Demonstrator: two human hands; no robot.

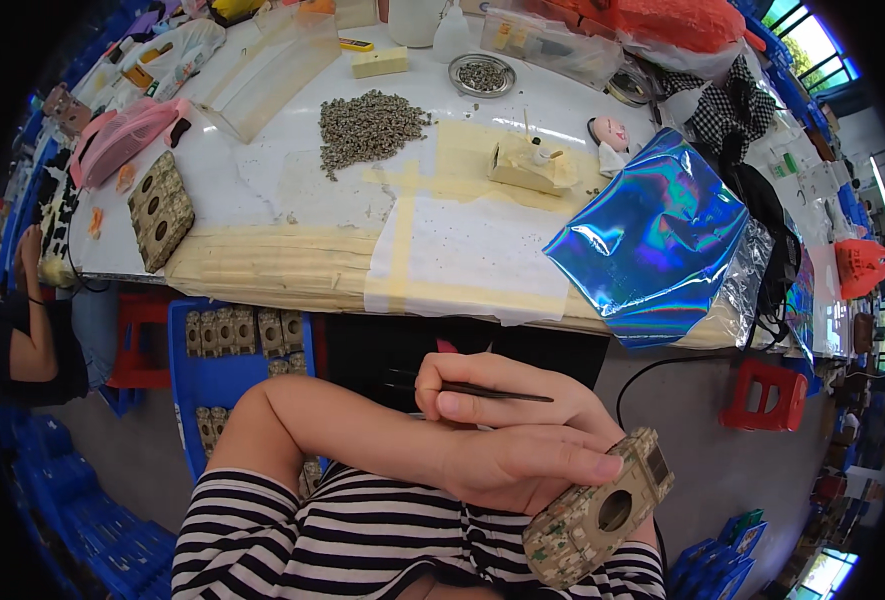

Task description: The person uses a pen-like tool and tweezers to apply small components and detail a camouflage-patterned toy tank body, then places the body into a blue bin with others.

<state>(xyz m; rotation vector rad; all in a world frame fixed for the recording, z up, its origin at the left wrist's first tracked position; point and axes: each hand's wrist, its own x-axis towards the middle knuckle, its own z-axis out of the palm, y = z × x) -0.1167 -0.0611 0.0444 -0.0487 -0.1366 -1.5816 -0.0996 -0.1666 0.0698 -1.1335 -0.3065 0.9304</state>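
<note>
My left hand (522, 465) reaches across to the right and is closed on a camouflage-patterned plastic casing (574, 540). The casing is tilted, with a round opening in its face and a dark rectangular window near its upper end. Just above, my right hand (497, 385) is closed around slim black tweezers (497, 391). Their two prongs stick out to the left, touching nothing that I can see. The two hands overlap near the wrists.
A blue tray (180, 345) at the lower left holds several similar casings. On the table lie a pile of small metal parts (367, 130), a round metal dish (481, 75), a foam block (532, 168), a camouflage panel (161, 212) and shiny blue film (652, 240). Another person's arm (34, 310) is far left.
</note>
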